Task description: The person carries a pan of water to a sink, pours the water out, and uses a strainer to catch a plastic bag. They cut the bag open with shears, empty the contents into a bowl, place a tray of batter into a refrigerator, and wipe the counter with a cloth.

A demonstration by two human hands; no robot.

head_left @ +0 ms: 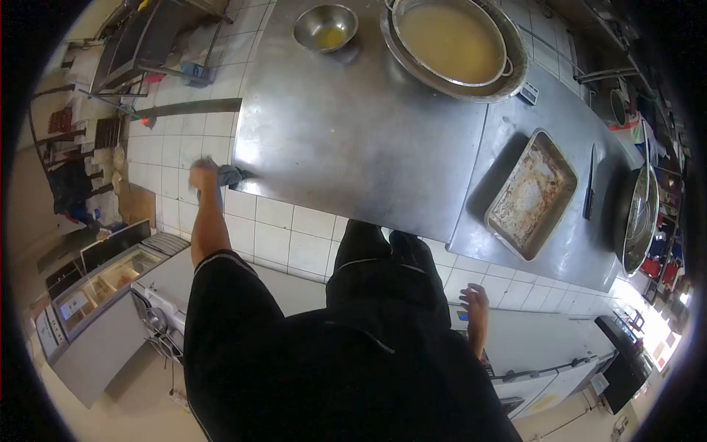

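Note:
My left hand (204,177) is closed on a grey-blue cloth (231,175) at the left front corner of the steel table (346,140). Part of the cloth hangs below the hand, and its tip reaches the table edge. The hand is slightly blurred. Down by my right side, away from the table, my right hand (475,297) holds nothing, its fingers apart.
At the table's back stand a small metal bowl (326,29) with yellow liquid and a big pot (451,40) of cloudy liquid inside a wider basin. To the right lie a stained baking tray (534,195), a knife (591,183) and a round strainer (639,221).

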